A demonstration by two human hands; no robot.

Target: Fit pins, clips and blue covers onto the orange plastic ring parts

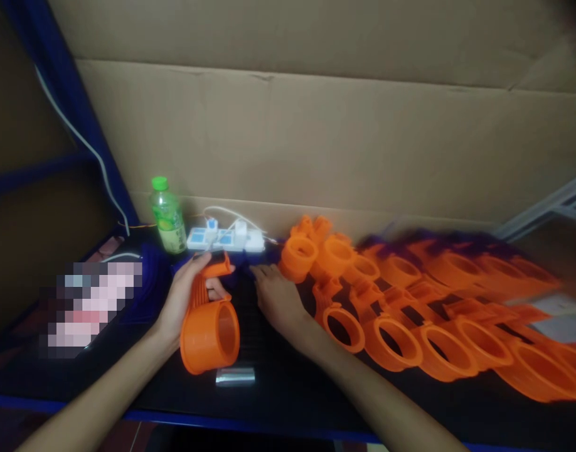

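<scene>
My left hand (184, 295) is wrapped around the bracket end of an orange plastic ring-shaped part (206, 339), whose wide ring hangs below my fingers. A dark insert shows at the top of this part. My right hand (278, 295) is low over the dark table, its fingers bent and close together at a dark blue item (245, 260). What is between those fingertips is hidden. A small silver metal piece (235, 376) lies on the table below the held part.
Rows of similar orange parts (391, 342) cover the right side of the table (288, 402). Behind stand a green-capped bottle (168, 216) and a white power strip (226, 238) with cables. A cardboard wall (316, 138) closes the back. At left lies a pixelated object (95, 307).
</scene>
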